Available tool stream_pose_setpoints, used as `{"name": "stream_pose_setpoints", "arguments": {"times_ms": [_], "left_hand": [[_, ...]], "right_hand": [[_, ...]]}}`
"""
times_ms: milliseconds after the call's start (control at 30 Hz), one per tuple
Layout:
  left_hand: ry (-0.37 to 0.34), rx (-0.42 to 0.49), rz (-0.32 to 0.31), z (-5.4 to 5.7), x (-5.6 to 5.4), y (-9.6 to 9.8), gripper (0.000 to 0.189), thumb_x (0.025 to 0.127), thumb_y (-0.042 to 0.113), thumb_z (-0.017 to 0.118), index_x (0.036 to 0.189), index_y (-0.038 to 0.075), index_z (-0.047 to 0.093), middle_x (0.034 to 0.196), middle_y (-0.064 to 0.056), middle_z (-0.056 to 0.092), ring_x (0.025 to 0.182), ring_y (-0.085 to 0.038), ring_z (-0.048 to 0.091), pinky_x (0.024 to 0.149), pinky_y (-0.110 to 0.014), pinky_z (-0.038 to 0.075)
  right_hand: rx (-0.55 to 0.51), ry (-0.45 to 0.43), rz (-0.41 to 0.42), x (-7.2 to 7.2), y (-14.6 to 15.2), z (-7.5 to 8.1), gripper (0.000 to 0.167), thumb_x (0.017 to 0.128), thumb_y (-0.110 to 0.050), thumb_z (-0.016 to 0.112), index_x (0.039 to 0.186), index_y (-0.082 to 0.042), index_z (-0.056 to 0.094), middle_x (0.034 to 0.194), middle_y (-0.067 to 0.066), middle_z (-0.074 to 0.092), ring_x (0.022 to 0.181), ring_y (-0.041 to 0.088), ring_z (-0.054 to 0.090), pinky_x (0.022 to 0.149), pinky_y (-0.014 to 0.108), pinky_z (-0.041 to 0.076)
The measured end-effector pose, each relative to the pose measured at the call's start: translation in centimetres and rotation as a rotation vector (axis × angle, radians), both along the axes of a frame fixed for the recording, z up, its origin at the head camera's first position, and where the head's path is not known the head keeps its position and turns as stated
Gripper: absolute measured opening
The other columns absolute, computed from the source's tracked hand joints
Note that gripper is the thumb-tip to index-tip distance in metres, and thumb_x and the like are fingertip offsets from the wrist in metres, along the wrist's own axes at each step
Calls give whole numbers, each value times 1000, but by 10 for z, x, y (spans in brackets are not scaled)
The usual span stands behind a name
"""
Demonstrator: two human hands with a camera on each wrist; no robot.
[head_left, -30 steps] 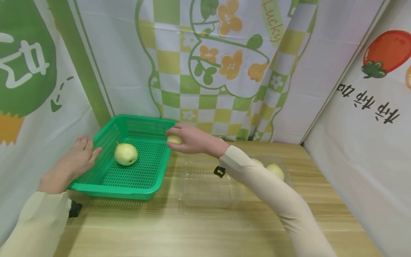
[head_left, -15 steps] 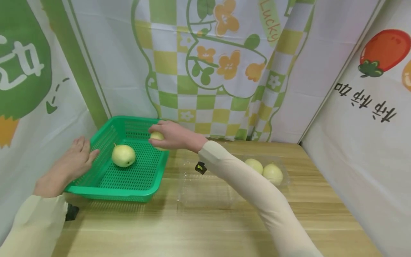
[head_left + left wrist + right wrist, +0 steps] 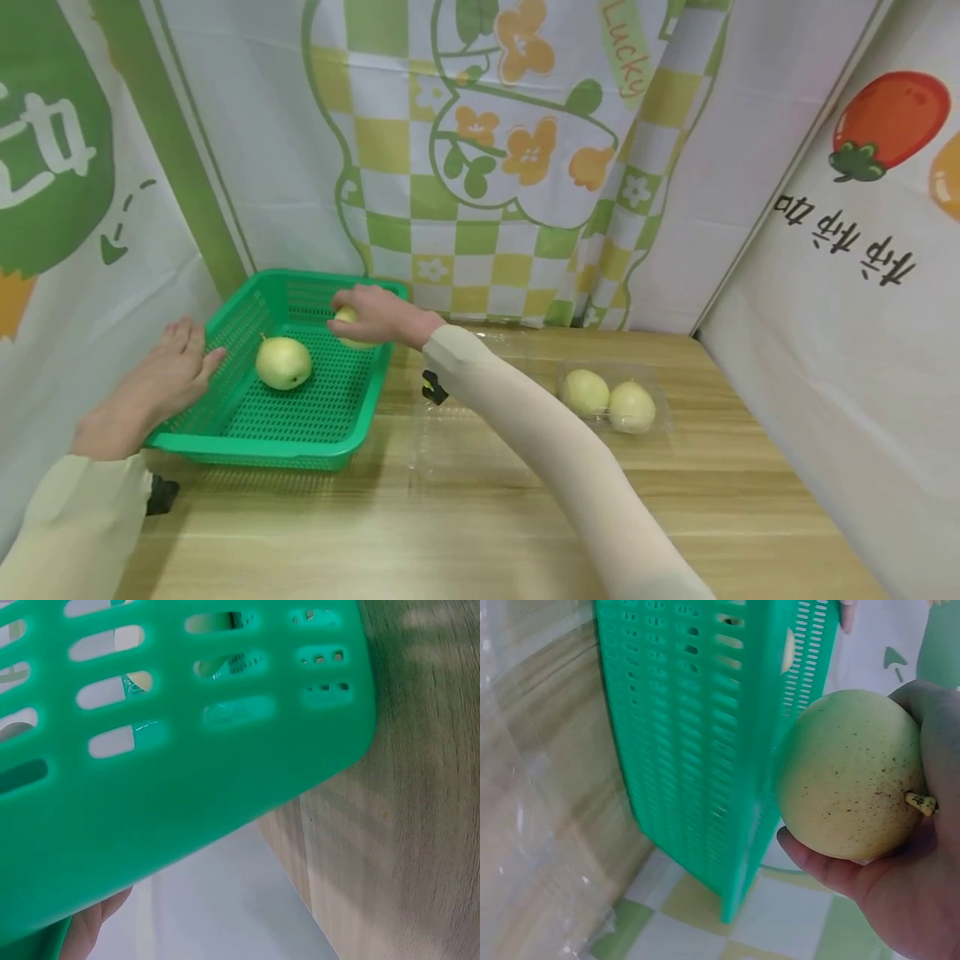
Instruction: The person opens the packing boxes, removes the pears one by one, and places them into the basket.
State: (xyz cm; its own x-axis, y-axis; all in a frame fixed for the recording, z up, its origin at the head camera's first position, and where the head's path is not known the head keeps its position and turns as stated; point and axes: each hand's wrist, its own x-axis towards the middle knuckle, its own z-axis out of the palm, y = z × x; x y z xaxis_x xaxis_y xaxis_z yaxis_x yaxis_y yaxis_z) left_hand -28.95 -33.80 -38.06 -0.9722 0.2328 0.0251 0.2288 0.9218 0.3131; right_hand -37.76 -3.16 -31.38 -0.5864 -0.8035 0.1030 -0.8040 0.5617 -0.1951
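My right hand grips a pale yellow pear above the back right part of a green plastic basket. Speckles and a short stem show on this pear in the right wrist view, with fingers and thumb curled round it. A second pear lies inside the basket towards its left side. At the left rim, my left hand rests with fairly straight fingers against the basket. The left wrist view shows mostly the slotted basket wall, which hides nearly all of that hand.
Two more pears sit in a clear plastic container on the right of the wooden table. Another clear container, partly behind my right forearm, stands beside the basket. Printed cloth walls enclose the back and sides.
My right hand has moved left with the pear, from beside the basket's right rim to over its inside. The left hand stays at the left rim. The pears on the right have come into full view.
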Motion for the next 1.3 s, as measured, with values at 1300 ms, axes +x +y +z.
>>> {"name": "stream_pose_setpoints", "arguments": {"times_ms": [1300], "left_hand": [[5,11,2,-2,-2,-3,77,108,41,13,143,-24,-9,147,-47,-19,138,-60,-16,117,-66,-7]], "right_hand": [[136,-141,-106,-20,-61,-64,26,100,-41,51,104,-16,57,73,-6,42,62,6,36,57,17,31]]}}
